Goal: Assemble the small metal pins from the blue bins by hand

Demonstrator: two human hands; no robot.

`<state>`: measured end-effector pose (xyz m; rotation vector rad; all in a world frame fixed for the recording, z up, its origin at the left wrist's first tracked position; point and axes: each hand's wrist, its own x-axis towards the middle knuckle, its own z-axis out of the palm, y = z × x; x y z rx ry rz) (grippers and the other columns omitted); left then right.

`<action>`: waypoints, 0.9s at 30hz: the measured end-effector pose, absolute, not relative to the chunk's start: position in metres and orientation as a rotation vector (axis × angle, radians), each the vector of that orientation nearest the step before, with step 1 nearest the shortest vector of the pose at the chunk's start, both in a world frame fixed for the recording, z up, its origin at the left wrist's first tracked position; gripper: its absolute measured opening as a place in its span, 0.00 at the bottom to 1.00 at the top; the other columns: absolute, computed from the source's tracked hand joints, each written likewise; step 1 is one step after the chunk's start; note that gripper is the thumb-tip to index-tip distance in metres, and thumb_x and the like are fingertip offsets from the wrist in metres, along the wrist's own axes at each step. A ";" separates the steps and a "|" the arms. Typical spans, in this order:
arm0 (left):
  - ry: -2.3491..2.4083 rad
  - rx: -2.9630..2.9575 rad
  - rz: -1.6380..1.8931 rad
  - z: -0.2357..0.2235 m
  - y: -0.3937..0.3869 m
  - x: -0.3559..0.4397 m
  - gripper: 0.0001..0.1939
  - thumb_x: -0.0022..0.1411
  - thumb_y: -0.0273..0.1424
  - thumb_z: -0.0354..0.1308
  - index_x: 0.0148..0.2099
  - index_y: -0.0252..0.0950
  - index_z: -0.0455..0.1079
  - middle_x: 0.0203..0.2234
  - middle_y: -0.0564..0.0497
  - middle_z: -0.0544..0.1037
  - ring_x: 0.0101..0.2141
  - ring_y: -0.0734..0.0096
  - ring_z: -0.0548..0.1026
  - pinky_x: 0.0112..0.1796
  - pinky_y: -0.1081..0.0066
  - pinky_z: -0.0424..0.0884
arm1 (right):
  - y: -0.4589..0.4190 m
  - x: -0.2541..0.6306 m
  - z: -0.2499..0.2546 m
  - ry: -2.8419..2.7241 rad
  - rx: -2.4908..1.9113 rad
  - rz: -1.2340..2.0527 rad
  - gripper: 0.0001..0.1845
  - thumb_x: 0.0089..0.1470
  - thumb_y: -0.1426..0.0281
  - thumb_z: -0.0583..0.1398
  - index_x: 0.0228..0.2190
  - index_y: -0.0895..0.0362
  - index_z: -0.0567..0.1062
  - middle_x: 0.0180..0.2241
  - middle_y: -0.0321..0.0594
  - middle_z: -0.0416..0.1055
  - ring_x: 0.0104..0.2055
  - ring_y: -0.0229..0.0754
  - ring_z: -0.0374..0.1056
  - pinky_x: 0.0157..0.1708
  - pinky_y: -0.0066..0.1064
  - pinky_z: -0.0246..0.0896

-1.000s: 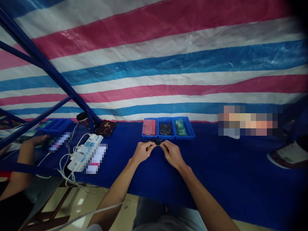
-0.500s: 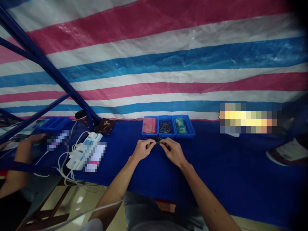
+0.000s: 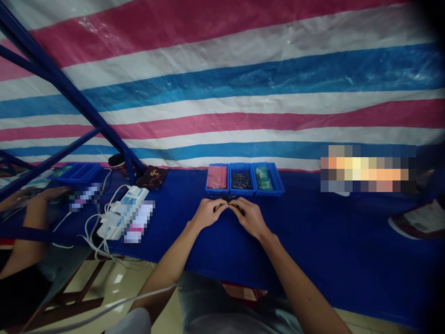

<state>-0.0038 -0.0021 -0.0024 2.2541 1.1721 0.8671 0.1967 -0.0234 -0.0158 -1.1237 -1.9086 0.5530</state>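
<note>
My left hand and my right hand meet above the blue table, fingertips almost touching. Both are closed in a pinch, and what sits between them is too small and hidden to name. Small dark thin pieces show just past my fingertips. Right behind them stand three blue bins side by side. The left bin holds a flat pinkish-red packet, the middle one many thin dark metal pieces like nails or screws. Green clear plastic bags lie in the right bin.
To my left lie a white power strip with tangled cables, a brown packet and a dark-lidded cup. A co-worker's arm rests beyond a blue metal frame. A striped sheet hangs behind the table.
The view has shifted slightly. My fingertips have come closer together, and the thin piece that showed between them is now mostly covered.
</note>
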 end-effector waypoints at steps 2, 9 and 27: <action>1.172 2.257 0.850 -0.003 -0.002 -0.004 0.15 0.70 0.38 0.54 0.41 0.34 0.79 0.18 0.55 0.72 0.20 0.78 0.66 0.27 0.77 0.61 | -0.023 0.197 -0.016 -1.920 -1.109 0.542 0.12 0.66 0.65 0.55 0.42 0.52 0.78 0.38 0.41 0.75 0.39 0.43 0.73 0.37 0.32 0.66; 1.175 2.277 0.851 -0.001 -0.002 -0.005 0.15 0.70 0.38 0.54 0.41 0.35 0.80 0.19 0.54 0.74 0.20 0.78 0.66 0.27 0.77 0.61 | -0.023 0.198 -0.014 -1.923 -1.115 0.530 0.13 0.67 0.65 0.54 0.42 0.52 0.79 0.37 0.41 0.75 0.38 0.43 0.73 0.38 0.32 0.66; 1.178 2.258 0.911 -0.003 -0.002 -0.005 0.15 0.69 0.37 0.55 0.41 0.34 0.79 0.16 0.58 0.65 0.18 0.80 0.61 0.26 0.77 0.59 | -0.025 0.197 -0.014 -1.969 -1.131 0.532 0.11 0.67 0.67 0.54 0.42 0.51 0.76 0.37 0.40 0.75 0.37 0.42 0.72 0.35 0.31 0.64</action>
